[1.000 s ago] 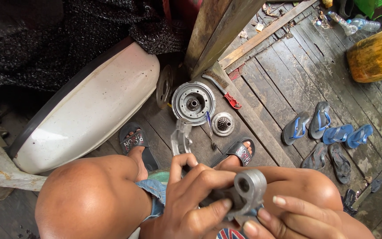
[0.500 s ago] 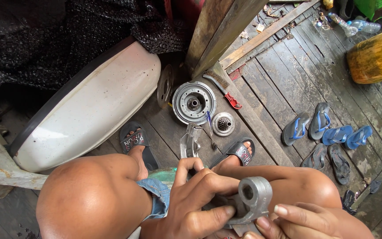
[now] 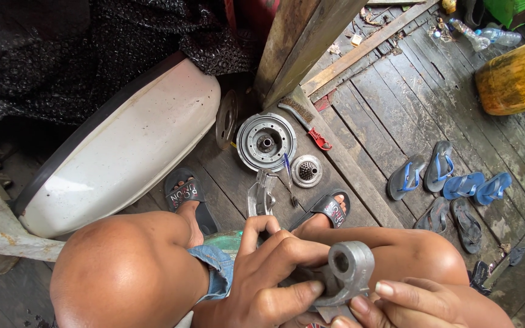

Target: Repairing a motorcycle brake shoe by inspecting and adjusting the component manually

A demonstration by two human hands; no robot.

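Observation:
I hold a grey cast-metal part (image 3: pixel 347 273) with a round bore between my knees at the bottom of the head view. My left hand (image 3: pixel 271 276) wraps it from the left, thumb pressed along its lower edge. My right hand (image 3: pixel 408 304) supports it from below right, fingertips touching its side. On the plank floor ahead lie a round metal clutch drum (image 3: pixel 267 141), a smaller round toothed piece (image 3: pixel 306 170), a shiny metal bracket (image 3: pixel 260 195) and a wire brush (image 3: pixel 305 124) with a red handle.
A white curved vehicle panel (image 3: pixel 123 152) lies at left under black bubble wrap (image 3: pixel 80 48). A wooden post (image 3: pixel 302 42) rises at centre. Several blue and dark flip-flops (image 3: pixel 451 182) lie at right, with a yellow bucket (image 3: pixel 514 79) and plastic bottles (image 3: pixel 484 33) beyond. My feet wear black sandals (image 3: pixel 183 194).
The grey part has turned slightly in my hands and shifted a little to the right; my left fingers have re-gripped it. The floor parts have not moved.

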